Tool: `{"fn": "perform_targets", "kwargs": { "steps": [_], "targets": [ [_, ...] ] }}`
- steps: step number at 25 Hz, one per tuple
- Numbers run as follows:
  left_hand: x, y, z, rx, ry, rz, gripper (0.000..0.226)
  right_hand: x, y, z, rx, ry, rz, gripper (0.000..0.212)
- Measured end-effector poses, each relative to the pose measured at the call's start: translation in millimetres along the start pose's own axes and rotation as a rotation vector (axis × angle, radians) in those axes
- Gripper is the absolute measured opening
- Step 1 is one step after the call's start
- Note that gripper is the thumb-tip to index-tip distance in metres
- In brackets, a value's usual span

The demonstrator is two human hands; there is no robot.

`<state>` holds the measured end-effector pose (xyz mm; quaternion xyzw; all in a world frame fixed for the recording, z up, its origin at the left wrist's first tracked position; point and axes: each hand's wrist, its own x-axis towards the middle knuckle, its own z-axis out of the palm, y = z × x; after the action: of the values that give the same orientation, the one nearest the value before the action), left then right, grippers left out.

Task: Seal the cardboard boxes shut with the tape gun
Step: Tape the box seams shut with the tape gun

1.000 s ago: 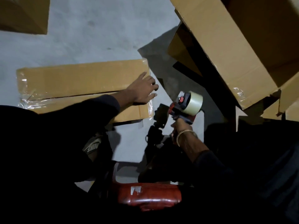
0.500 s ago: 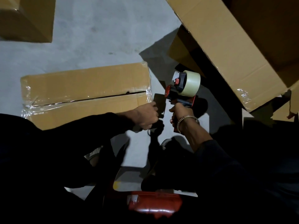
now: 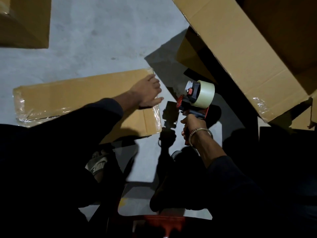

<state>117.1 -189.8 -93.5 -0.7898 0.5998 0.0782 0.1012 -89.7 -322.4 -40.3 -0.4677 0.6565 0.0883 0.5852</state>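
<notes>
A long flat cardboard box lies on the grey floor, with clear tape shining at both ends. My left hand rests flat on its right end, fingers spread over the taped edge. To the right, my right hand grips the handle of a red and black tape gun with a roll of clear tape on it. The gun is held upright in the air, just off the box's right end and not touching it.
A large open cardboard box leans in from the top right, with tape at its corner. Another box stands at the top left. My shoe and a red object lie near the bottom. Grey floor lies between the boxes.
My left hand has moved from the box's near right corner up onto its top right end and flattened there. The tape gun has shifted slightly right and down.
</notes>
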Motion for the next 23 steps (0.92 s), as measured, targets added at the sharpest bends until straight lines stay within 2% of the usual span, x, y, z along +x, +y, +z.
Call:
{"fn": "perform_targets", "kwargs": {
  "steps": [2,4,7,9,12,14,16,18,20,23],
  "targets": [
    [2.8,-24.3,0.0,0.061,-0.061,-0.161,0.083,2.2,3.0,0.2,-0.005,-0.012,0.008,0.013],
    [11.4,-26.3,3.8,-0.041,-0.113,-0.411,0.083,0.2,6.3,-0.1,0.003,-0.010,0.022,0.014],
    [26.6,-17.7,8.6,-0.201,-0.061,-0.748,0.096,-0.5,9.2,1.7,0.002,-0.014,0.036,0.020],
    [27.9,-18.9,5.2,-0.251,0.041,-0.842,0.089,-1.0,10.3,2.7,0.006,-0.018,0.030,0.019],
    [34.8,-35.2,-3.8,-0.309,0.191,-0.832,0.046,1.8,13.4,6.0,0.010,-0.005,0.027,0.019],
    [38.5,-47.7,-7.5,-0.403,0.212,-0.854,0.038,0.9,16.1,6.8,-0.020,-0.011,0.025,0.015],
    [40.8,-54.6,-6.3,-0.521,0.240,-0.870,0.037,-0.4,17.9,5.5,-0.025,-0.010,0.015,0.005],
    [36.3,-56.8,-3.0,-0.592,0.237,-0.801,0.042,2.3,22.3,4.2,-0.013,0.002,-0.004,0.021],
    [22.1,-55.7,3.2,-0.544,0.184,-0.696,0.055,3.3,24.3,6.1,-0.066,0.059,-0.075,0.034],
    [-15.5,-39.8,8.3,-0.440,0.101,-0.611,0.070,-4.1,21.9,6.9,-0.287,0.158,-0.225,0.026]
  ]
}}
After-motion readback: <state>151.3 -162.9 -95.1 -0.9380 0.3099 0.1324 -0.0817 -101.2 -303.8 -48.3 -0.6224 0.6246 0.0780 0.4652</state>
